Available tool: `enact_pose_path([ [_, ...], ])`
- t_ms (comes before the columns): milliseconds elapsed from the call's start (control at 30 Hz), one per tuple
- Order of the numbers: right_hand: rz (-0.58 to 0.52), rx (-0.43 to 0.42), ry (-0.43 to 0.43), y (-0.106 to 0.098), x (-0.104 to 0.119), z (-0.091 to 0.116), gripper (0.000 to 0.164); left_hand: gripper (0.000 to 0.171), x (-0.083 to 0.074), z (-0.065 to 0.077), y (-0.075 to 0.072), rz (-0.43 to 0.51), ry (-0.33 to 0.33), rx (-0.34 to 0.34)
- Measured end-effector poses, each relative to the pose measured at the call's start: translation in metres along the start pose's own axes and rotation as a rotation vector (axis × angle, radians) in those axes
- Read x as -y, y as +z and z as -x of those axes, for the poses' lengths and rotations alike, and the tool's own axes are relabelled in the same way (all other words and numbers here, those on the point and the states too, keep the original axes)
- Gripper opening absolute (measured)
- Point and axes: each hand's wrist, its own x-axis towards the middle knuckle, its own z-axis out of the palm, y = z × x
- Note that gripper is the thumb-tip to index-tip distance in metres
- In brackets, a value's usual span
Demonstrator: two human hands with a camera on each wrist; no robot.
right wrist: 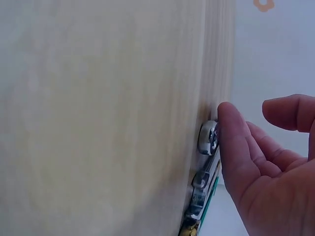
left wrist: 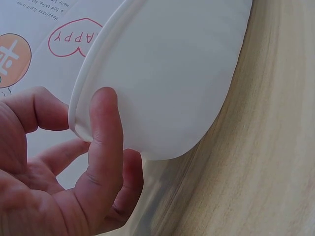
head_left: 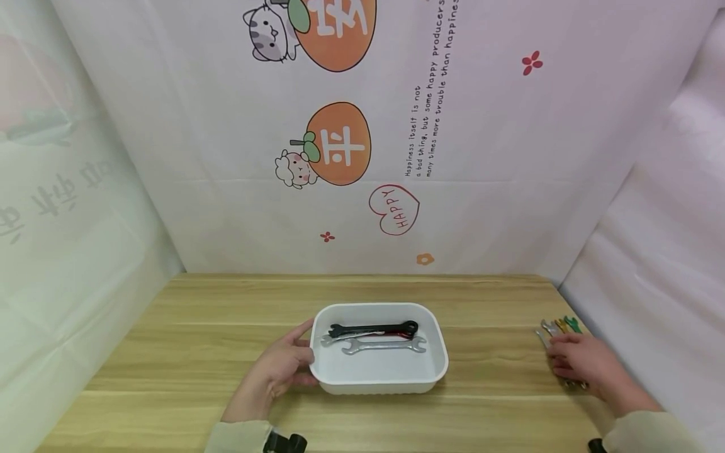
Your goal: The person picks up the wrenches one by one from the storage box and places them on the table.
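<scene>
My left hand [head_left: 286,362] holds the left end of a white plastic bin [head_left: 379,388], its curled fingers [left wrist: 106,132] against the wall and rim. Inside the bin lie a black wrench [head_left: 374,329] and a silver double open-end wrench [head_left: 385,345]. Partly under the black one are another silver wrench [head_left: 334,338] and something red. Off to the right, my right hand [head_left: 583,362] rests over a group of small wrenches. Its fingertips touch a silver wrench [right wrist: 208,137], while thumb and fingers stand apart. Gold [head_left: 561,324] and green wrench ends [head_left: 573,324] show beyond it.
The wooden table [head_left: 238,314] meets a printed white cloth [head_left: 481,220] at its back edge. White cloth also hangs at the left [head_left: 85,251] and right side [head_left: 657,270], the right one close beside the small wrenches.
</scene>
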Motion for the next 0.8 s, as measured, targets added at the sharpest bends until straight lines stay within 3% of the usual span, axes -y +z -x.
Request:
enact_pose_path([
  [267, 0.079, -0.015, 0.016, -0.005, -0.001, -0.004, 0.056, 0.088, 0.001, 0.001, 0.001, -0.005, 0.003, 0.001],
  [400, 0.106, -0.018, -0.022, -0.001, 0.006, 0.000, 0.056, 0.089, 0.001, 0.001, 0.001, -0.002, 0.001, 0.003],
  [467, 0.068, 0.014, -0.059, 0.006, 0.015, 0.003, 0.061, 0.089, 0.001, 0.001, 0.001, 0.000, 0.001, 0.000],
  [567, -0.106, 0.133, -0.147, 0.023, 0.037, 0.008, 0.067, 0.089, 0.001, 0.000, 0.000, 0.003, -0.001, -0.005],
  [667, -0.315, 0.351, -0.301, 0.048, 0.064, 0.013, 0.056, 0.089, 0.001, -0.001, 0.000, 0.006, -0.006, -0.005],
  [733, -0.369, 0.505, -0.413, 0.070, 0.082, 0.015, 0.054, 0.090, 0.002, -0.002, -0.001, 0.009, -0.009, -0.004],
  [800, -0.333, 0.614, -0.514, 0.094, 0.099, 0.018, 0.057, 0.090, 0.002, -0.003, 0.000, 0.014, -0.012, -0.001],
])
